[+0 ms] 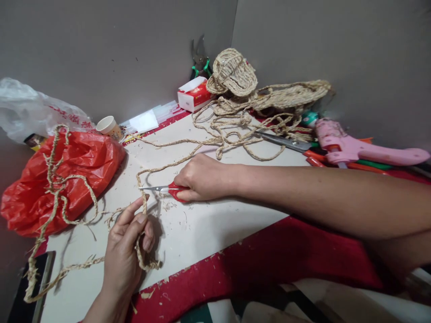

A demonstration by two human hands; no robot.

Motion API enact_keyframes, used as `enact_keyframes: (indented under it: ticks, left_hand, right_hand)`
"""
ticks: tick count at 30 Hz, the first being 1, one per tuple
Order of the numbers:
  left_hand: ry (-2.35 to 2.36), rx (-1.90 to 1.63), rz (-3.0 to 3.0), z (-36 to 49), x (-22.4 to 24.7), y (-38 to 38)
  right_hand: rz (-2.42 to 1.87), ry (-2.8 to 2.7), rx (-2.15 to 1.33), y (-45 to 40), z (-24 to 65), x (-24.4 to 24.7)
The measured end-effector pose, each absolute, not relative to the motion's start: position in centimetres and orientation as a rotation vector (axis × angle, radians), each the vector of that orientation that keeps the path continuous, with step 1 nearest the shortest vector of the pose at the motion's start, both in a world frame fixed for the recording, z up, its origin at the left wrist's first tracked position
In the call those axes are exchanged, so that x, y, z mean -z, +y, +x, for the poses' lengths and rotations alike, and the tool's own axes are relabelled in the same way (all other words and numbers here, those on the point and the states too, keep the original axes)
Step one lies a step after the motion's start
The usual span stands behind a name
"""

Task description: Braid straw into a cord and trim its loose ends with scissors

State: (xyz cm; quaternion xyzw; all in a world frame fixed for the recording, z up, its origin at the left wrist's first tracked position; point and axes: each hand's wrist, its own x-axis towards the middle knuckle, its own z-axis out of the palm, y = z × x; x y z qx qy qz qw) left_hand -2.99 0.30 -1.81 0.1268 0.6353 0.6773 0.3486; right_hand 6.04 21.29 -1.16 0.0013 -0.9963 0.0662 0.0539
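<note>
My left hand (129,244) pinches a braided straw rope (144,204) between thumb and fingers over the pale board. One end of the rope curls below the fingers, and the rest runs up and away to a loose tangle (232,130) at the back. In my right hand (204,179) is a pair of small scissors (175,190) with red handles, gripped in a closed fist. The blade tips point left and meet the rope just above my left fingertips. Whether the blades are parted cannot be made out.
A red plastic bag (84,157) with rough rope draped over it lies left. Behind stand a paper cup (109,128), a tissue pack (193,94) and woven straw pieces (232,72). Larger shears (289,142) and a pink glue gun (363,148) lie right. Straw scraps litter the white board (198,233).
</note>
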Motion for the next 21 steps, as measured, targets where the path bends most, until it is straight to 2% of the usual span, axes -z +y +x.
enact_keyframes:
  ticks: [5, 18, 21]
  left_hand:
    - [1.632, -1.732, 0.356, -3.05, 1.72, 0.26]
    - [1.678, -1.732, 0.362, -3.18, 1.89, 0.50]
    - [1.719, -1.736, 0.347, -3.10, 1.97, 0.48]
  right_hand:
    - [-0.108, -2.947, -0.361, 21.82, 5.93, 1.64]
    - [-0.005, -2.926, -0.489, 22.12, 5.68, 2.19]
    - [-0.032, -2.876, -0.610, 22.01, 5.68, 2.12]
